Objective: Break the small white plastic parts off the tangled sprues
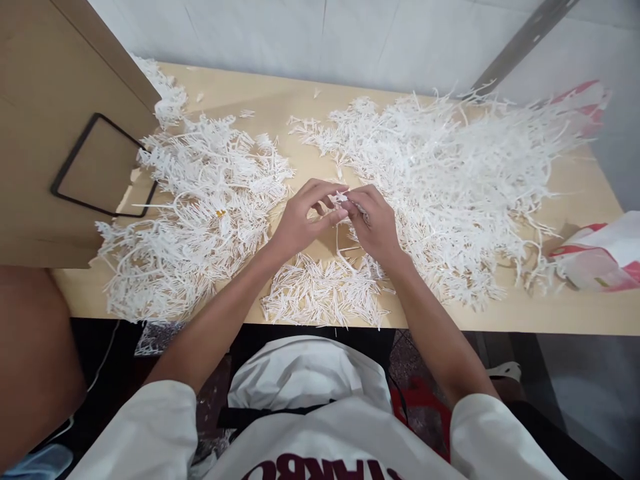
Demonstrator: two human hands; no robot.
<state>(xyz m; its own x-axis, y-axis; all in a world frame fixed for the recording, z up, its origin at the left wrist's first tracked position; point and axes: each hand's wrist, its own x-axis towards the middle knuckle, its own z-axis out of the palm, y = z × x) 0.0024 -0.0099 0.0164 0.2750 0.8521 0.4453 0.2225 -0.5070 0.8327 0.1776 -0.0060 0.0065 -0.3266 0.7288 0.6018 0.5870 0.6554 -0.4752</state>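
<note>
My left hand (309, 215) and my right hand (374, 223) meet over the middle of the table. Between their fingertips is a small white branched plastic piece (340, 197), pinched from both sides. A thin white strand (338, 243) hangs below the fingers. Just under my hands lies a pile of short thin white sticks (325, 290) near the table's front edge. To the left spreads a heap of white plastic pieces (210, 180). On the right is a larger tangled heap of long white strands (440, 180). The exact shape of the held piece is partly hidden by my fingers.
A brown cardboard box (65, 153) with a black-rimmed handle opening stands at the left. Red-and-white plastic bags (600, 257) lie at the right end of the wooden table (280, 100). A pale wall (310, 40) rises behind it. A person's skin shows at the lower left.
</note>
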